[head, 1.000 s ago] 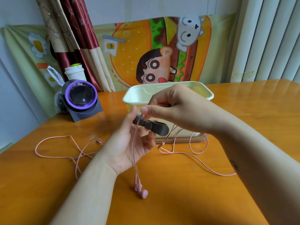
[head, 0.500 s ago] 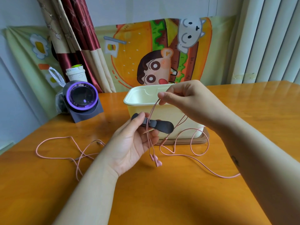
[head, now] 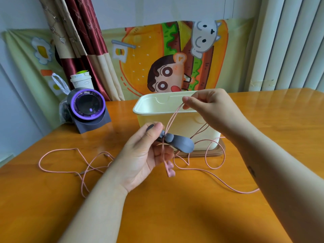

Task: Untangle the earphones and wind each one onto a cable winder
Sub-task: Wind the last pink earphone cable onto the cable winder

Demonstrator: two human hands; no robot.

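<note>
Over the orange table, my left hand gripped the grey cable winder, with the pink earbuds dangling just below it. Farther off, my right hand pinched the pink cable straight up from the winder, in front of the cream tub.

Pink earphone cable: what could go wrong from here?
1. The right hand only pinches the pink cable at the fingertips. It could slip and the cable come off the grey cable winder.
2. The earbuds dangle free below the left hand. They may swing and catch the strand.
3. Slack loops lie crossed on the table beside the cream bin. Pulling could knot them.
</note>
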